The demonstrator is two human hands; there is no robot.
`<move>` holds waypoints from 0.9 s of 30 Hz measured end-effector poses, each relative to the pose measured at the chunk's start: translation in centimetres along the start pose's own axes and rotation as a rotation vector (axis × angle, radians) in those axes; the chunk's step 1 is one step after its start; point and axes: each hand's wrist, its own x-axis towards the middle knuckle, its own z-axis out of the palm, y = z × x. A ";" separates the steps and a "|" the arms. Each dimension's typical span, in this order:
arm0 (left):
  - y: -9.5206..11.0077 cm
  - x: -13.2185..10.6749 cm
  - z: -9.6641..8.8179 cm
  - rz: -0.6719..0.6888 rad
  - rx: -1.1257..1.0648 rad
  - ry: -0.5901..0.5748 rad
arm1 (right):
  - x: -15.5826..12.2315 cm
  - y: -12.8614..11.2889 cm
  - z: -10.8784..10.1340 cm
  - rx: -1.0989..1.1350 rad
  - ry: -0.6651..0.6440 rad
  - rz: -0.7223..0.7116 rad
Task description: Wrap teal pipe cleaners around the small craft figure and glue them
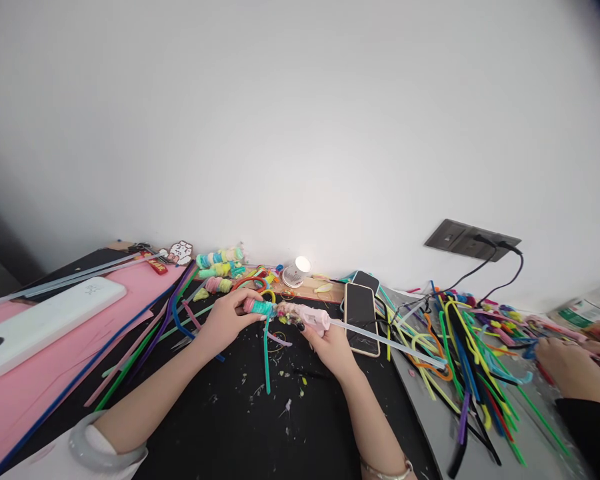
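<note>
My left hand (227, 319) pinches a coil of pipe cleaner (261, 307), pink at one end and teal at the other. A loose teal pipe cleaner tail (267, 363) hangs down from it over the black mat. In my right hand (330, 343) is a pale pink glue gun (313, 317), its nozzle end pointing left, close to the coil. A long translucent glue stick (390, 342) sticks out of its back toward the right. The nozzle tip is hard to make out, so I cannot tell whether it touches the coil.
Finished coils (220, 258) lie along the wall beside a lit white cup (297, 271). Two phones (362, 317) rest right of centre. Pipe cleaners (460, 360) heap on the grey board. A white power bank (55, 323) lies left; another person's hand (573, 367) is far right.
</note>
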 end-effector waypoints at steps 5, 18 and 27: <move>0.2 -0.1 0.0 0.003 0.015 -0.009 | 0.0 0.1 0.1 0.059 -0.003 0.026; 0.1 0.0 -0.2 0.094 0.089 -0.047 | 0.0 0.2 -0.1 0.016 0.007 0.044; 0.4 0.1 -0.1 0.025 0.011 0.080 | 0.5 -0.2 -0.9 -0.229 0.024 0.194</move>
